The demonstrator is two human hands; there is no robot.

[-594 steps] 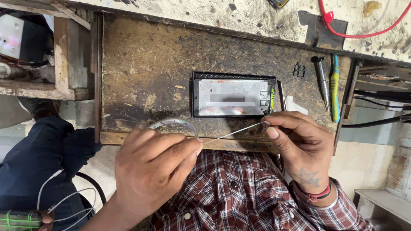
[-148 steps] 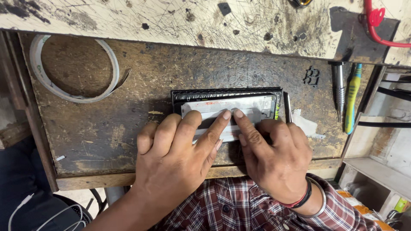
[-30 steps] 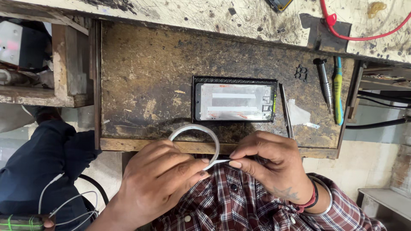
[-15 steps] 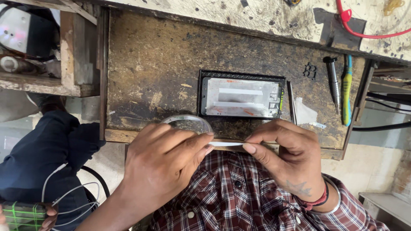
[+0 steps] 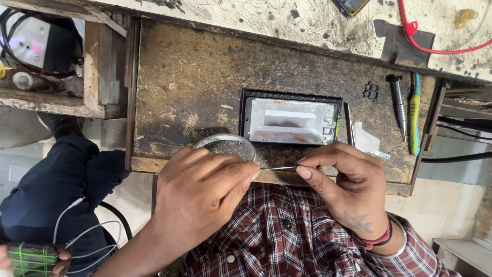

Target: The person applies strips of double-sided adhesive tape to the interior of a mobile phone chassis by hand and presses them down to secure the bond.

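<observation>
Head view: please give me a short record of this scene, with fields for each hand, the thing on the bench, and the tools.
left hand: holds a roll of clear tape
right hand: pinches the strip of tape pulled from the roll
bench: worn wood; opened flat device in a black frame lies on it
tools: screwdriver and green-and-blue pen-shaped tool lie right of the device

Shorter tape strip [image 5: 279, 167] between hands

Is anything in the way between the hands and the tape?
No. The left hand holds the tape roll, and the right hand pinches the pulled-out tape strip. Nothing visible lies between them.
</observation>
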